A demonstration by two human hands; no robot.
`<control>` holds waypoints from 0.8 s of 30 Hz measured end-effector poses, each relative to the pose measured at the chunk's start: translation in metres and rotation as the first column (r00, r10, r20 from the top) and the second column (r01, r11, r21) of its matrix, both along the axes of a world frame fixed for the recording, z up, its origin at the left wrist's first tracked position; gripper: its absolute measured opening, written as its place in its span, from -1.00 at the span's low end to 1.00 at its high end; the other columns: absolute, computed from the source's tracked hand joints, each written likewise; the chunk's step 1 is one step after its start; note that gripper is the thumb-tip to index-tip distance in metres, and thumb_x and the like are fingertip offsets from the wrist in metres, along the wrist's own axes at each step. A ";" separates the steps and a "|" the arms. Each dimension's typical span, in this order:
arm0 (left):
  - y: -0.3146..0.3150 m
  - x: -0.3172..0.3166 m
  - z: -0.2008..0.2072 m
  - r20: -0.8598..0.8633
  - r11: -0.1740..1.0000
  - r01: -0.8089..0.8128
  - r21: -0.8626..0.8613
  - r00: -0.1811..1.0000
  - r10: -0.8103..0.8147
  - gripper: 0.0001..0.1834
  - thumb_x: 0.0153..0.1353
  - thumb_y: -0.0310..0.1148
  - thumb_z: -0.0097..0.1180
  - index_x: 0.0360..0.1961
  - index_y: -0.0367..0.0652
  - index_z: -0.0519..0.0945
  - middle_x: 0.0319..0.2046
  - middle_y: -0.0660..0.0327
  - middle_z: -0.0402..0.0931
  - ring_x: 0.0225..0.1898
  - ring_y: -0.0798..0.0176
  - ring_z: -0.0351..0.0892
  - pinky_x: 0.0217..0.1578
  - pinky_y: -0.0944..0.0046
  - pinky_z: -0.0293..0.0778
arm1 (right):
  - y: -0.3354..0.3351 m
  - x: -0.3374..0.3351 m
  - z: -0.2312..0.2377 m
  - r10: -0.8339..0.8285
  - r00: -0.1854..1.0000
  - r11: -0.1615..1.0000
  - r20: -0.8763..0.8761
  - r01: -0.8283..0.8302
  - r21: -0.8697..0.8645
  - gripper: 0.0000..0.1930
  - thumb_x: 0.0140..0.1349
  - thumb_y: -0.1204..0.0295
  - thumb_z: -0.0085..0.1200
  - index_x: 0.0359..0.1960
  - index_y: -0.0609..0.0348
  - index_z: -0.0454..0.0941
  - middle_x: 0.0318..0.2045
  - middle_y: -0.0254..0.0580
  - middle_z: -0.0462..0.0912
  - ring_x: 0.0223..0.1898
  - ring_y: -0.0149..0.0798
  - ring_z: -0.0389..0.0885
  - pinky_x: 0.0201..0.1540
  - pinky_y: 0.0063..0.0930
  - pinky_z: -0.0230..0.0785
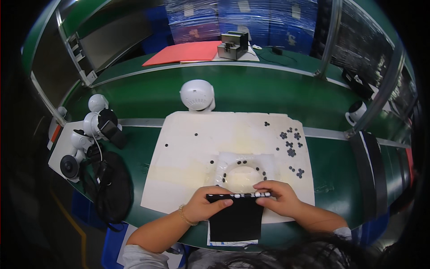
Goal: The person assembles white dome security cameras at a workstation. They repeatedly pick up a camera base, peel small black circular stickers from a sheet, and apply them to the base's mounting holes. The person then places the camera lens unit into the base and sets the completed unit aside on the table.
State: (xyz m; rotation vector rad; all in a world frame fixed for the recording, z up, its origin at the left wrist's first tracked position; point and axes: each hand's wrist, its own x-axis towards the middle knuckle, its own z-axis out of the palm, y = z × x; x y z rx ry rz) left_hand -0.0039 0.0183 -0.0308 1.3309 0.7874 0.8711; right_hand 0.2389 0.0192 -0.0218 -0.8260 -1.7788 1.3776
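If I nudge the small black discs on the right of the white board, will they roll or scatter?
The small black discs seem to lie flat, so they would likely slide rather than roll. Being tiny, they are probably light and easily knocked astray. Several sit in tight clusters, so nudging one may well shift its neighbours.

Film-wrapped blue stacks (268, 23), rear: pale paper labels (244, 6) on the front, print too small to read.
White sheet (233, 243), lower edge of black sheet (235, 226): blue marks, unreadable.
Legible text: none.
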 end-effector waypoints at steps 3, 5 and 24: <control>0.008 -0.003 -0.012 -0.015 0.984 0.074 0.165 0.997 -0.072 -0.81 0.04 -0.45 0.14 -0.30 -0.30 0.55 -0.37 0.16 0.54 -0.31 0.39 0.48 -0.26 0.40 0.38 | 0.026 0.003 0.002 0.103 0.987 0.995 -0.122 -0.101 0.023 -0.66 0.15 0.41 -0.03 -0.04 0.24 0.35 -0.12 -0.10 0.46 -0.07 -0.32 0.41 -0.02 -0.46 0.25; 0.013 -0.002 -0.010 -0.029 0.962 0.153 0.225 0.988 -0.150 -0.81 0.02 -0.50 0.13 -0.29 -0.30 0.55 -0.36 0.14 0.54 -0.29 0.32 0.49 -0.22 0.36 0.37 | 0.055 -0.007 0.010 0.123 0.992 0.983 0.029 -0.126 0.131 -0.64 0.19 0.33 -0.09 -0.03 0.28 0.34 -0.07 -0.06 0.42 0.00 -0.26 0.36 0.03 -0.43 0.20; 0.017 -0.001 -0.014 -0.039 0.905 0.210 0.370 0.977 -0.211 -0.78 0.01 -0.51 0.12 -0.26 -0.26 0.54 -0.34 0.11 0.52 -0.29 0.20 0.50 -0.22 0.33 0.37 | 0.254 -0.068 0.002 -0.683 0.706 0.516 0.188 0.284 0.808 -0.72 0.00 0.25 0.13 -0.31 0.15 0.53 -0.39 -0.10 0.54 -0.28 -0.15 0.47 -0.19 -0.33 0.25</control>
